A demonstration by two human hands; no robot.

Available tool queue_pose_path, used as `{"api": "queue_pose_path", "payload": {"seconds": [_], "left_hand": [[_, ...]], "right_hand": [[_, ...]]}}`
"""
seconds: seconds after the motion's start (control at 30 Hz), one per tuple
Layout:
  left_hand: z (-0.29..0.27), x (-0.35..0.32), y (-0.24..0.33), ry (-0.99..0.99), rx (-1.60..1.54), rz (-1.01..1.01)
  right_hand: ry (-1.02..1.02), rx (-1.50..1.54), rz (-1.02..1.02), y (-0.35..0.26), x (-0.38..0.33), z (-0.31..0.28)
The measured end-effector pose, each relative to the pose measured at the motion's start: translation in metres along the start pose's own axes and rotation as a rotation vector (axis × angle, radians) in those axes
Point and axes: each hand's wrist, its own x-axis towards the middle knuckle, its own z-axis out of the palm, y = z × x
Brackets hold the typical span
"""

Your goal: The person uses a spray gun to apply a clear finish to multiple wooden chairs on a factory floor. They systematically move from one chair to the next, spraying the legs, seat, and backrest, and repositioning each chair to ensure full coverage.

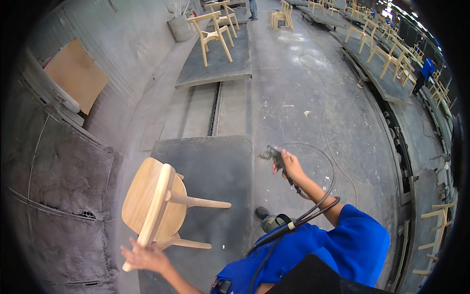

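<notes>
My right hand grips a spray gun at chest height, to the right of the dark platform. Dark hoses trail from the gun back past my blue sleeve. At lower left, a pale wooden chair rests tipped over on the platform, its legs pointing to the right. Beside the near end of the chair's long rail is my left hand, fingers spread and slightly blurred. It overlaps the rail; whether it presses on it I cannot tell.
Ahead stands another platform with wooden chairs on it. A thin hose runs over the floor. More chairs line the platforms at right, near a person in blue. A dusty grey wall panel borders the left.
</notes>
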Motion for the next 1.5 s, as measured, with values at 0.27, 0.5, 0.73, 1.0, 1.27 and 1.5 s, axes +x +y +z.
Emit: {"api": "queue_pose_path", "payload": {"seconds": [0.27,0.5,0.73,1.0,1.27,1.5], "left_hand": [[-0.022,0.014,-0.002,-0.177,-0.015,0.059],[-0.102,0.031,0.094,-0.447,0.147,0.067],[-0.102,0.112,0.111,-0.612,0.172,-0.214],[-0.017,0.183,0.006,-0.556,0.179,-0.212],[0.098,0.012,-0.041,-0.421,-0.073,-0.562],[0.105,-0.250,0.138,-0.439,-0.557,-1.551]], "right_hand": [[0.091,-0.046,-0.044,-0.019,0.098,-0.010],[-0.102,0.079,0.240,0.040,0.121,0.063],[-0.372,0.329,0.322,0.064,0.163,0.141],[-0.304,0.315,0.533,0.106,0.219,0.211],[-0.091,0.093,0.578,0.203,0.199,0.132],[-0.098,-0.299,0.533,0.232,0.132,0.065]]}}
